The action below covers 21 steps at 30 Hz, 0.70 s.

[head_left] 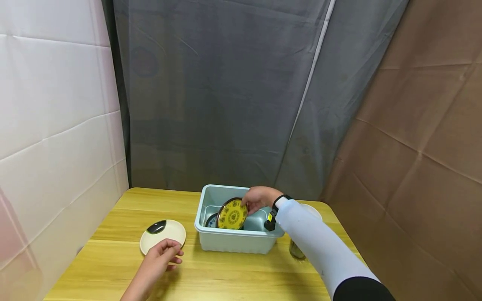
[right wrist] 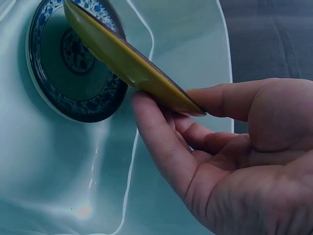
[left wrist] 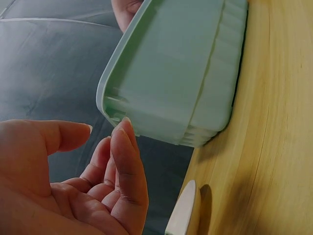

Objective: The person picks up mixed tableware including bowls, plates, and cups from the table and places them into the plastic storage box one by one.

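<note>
Head view: right hand (head_left: 259,199) pinches a yellow plate (head_left: 232,215) inside the tub (head_left: 236,243), lower contact unclear; left hand (head_left: 162,256) loose.

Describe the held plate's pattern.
The yellow plate has dark motifs around a central medallion, clearest in the head view.

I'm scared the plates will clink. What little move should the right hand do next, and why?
Maybe tip the yellow patterned plate flatter before letting go, because the right hand holds it slanted by one edge, near the blue-and-white plate inside the plastic bin.
</note>
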Available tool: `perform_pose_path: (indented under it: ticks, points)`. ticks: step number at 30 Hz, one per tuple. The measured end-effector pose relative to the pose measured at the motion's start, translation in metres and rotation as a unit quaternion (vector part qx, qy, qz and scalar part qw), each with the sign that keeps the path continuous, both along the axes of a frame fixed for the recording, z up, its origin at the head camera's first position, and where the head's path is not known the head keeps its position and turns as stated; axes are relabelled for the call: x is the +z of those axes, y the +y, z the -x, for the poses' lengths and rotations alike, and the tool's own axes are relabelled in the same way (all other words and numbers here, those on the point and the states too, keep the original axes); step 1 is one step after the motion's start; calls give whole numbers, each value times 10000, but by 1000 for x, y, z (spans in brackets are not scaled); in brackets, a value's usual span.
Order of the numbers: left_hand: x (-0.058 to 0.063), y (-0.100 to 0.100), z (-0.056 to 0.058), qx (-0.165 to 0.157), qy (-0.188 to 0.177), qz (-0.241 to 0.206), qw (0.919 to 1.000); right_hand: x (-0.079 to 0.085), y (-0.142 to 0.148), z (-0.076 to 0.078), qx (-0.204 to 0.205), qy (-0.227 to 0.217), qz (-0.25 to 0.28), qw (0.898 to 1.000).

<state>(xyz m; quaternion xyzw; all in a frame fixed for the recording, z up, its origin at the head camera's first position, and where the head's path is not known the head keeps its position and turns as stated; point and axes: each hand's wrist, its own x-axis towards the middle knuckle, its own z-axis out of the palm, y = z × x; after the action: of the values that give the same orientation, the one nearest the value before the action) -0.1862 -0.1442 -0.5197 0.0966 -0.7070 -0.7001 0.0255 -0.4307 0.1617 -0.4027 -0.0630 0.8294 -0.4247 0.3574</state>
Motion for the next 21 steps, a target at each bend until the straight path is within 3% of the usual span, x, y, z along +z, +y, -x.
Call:
perform_pose_path:
  ticks: [12,21]
  points:
    - [0,0,-2,32,30,8,10000,-5,-1,1,181,-402,-155,9989]
    - [1,-2,-5,72,8,9,10000,-14,-5,2,174,-370,-372,9985]
